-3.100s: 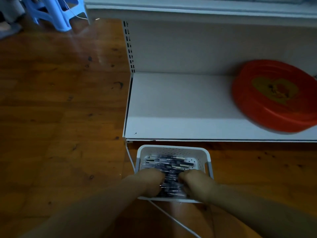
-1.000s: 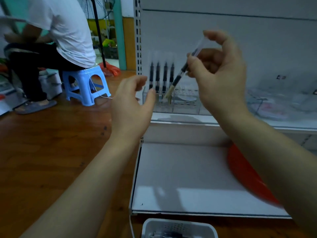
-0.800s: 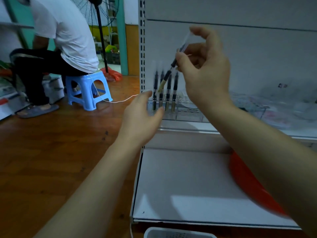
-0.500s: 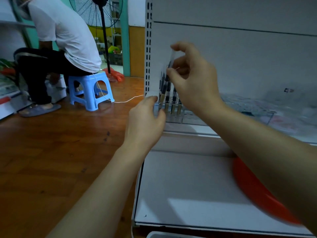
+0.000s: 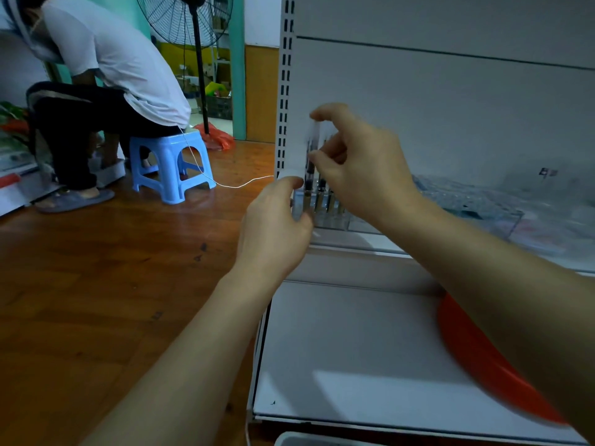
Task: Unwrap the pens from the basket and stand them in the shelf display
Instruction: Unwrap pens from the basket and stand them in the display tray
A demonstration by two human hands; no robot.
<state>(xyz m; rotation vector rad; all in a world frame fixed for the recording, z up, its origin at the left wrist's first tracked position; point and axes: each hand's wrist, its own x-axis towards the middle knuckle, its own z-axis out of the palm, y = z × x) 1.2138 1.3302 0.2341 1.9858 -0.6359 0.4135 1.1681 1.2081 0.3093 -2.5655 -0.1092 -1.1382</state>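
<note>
Pen: the right hand (image 5: pixel 360 165) pinches a pen (image 5: pixel 311 156) between thumb and forefinger near its upper end; it hangs upright, tip down, over the clear display rack (image 5: pixel 325 217) on the upper shelf (image 5: pixel 354 243). Motion blur hides whether any wrapper is on it.
Handling: I judge the pen light, stiff and smooth, so likely to slip or swing in a loose pinch; a hold high on the barrel leaves the lower end free to enter a slot.
Left hand: the left hand (image 5: pixel 273 226), below and to the left of the right, has its fingertips at the rack's left end, seemingly steadying it; I cannot tell whether the fingers close on anything.
Neighbours: several pens (image 5: pixel 323 196) already stand in the rack just under the right hand, close beside the held one, and could be knocked.
Basket: only the rim of the basket (image 5: pixel 309 439) shows, well below both hands.
Around: a red tray (image 5: pixel 483 358) lies on the lower shelf (image 5: pixel 347 349) under the right forearm; a seated person (image 5: pixel 106 75), blue stool (image 5: pixel 170 165) and fan (image 5: pixel 190 24) are far left.
</note>
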